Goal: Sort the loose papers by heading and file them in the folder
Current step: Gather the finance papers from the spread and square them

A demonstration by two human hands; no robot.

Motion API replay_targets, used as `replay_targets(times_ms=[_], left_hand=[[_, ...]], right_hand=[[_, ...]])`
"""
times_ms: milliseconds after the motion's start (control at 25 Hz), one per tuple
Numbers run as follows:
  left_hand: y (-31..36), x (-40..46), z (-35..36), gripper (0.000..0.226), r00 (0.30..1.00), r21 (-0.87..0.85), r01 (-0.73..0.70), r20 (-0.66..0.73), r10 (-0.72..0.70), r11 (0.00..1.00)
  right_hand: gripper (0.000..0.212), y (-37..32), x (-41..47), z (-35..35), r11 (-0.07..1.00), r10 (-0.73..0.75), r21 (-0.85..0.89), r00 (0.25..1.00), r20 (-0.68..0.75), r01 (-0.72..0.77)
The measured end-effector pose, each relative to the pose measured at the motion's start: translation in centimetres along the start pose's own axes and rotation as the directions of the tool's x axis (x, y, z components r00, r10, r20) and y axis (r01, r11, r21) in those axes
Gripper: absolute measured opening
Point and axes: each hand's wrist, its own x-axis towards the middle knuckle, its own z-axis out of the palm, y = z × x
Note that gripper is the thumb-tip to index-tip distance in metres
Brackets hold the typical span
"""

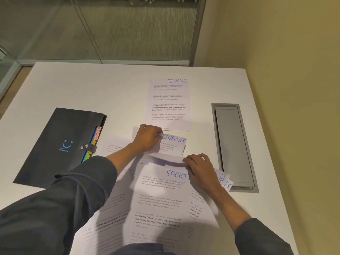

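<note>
My left hand (148,138) pinches the top edge of a FINANCE sheet (173,142) in the near pile (158,203). Right hand (200,168) grips the SPORTS sheet (161,196) edge. Folder (60,144) closed, left. Sorted FINANCE page (168,104) far; bare table (92,85) around it.

White table (73,85) with black folder (60,144), FINANCE sheet (168,105), loose papers (158,205)

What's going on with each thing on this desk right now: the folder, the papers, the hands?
Folder: shut, strap snapped, coloured tabs showing at its edge.
Far FINANCE sheet: flat, set apart, face up.
Second FINANCE sheet: under the left hand, which pinches its top edge.
SPORTS sheet: on the loose pile, top edge curled up by the right hand.
Desk hatch: lid closed.
</note>
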Motion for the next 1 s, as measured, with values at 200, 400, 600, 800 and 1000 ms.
replay_targets(times_ms=[200,400,600,800,1000], left_hand=[[1.4,2.0,-3.7,0.016,0.982,-0.085,-0.118,-0.161,0.104,0.989],[4.0,2.5,-7.8,0.017,0.934,-0.083,-0.246,-0.286,0.213,0.966],[7.2,1.5,-12.4,0.018,0.910,-0.122,-0.337,-0.298,0.289,0.934],[6.8,1.1,-16.3,0.057,0.818,-0.082,-0.183,-0.566,0.105,0.980],[4.0,-0.3,-14.0,0.084,0.924,-0.741,0.241,-0.023,-0.383,0.627]], right_hand=[[0.041,0.8,2.6,-1.5,0.974,0.203,0.082,0.976,0.077,-0.210],[0.074,0.5,6.2,-6.4,0.683,0.448,0.588,0.884,0.132,-0.434],[0.034,0.7,9.8,-9.7,0.636,0.446,0.672,0.891,0.081,-0.379],[0.017,0.4,11.5,-12.6,0.524,0.508,0.813,0.860,-0.057,-0.256],[0.021,1.7,13.1,-15.2,0.366,0.595,0.902,0.803,-0.038,-0.228]])
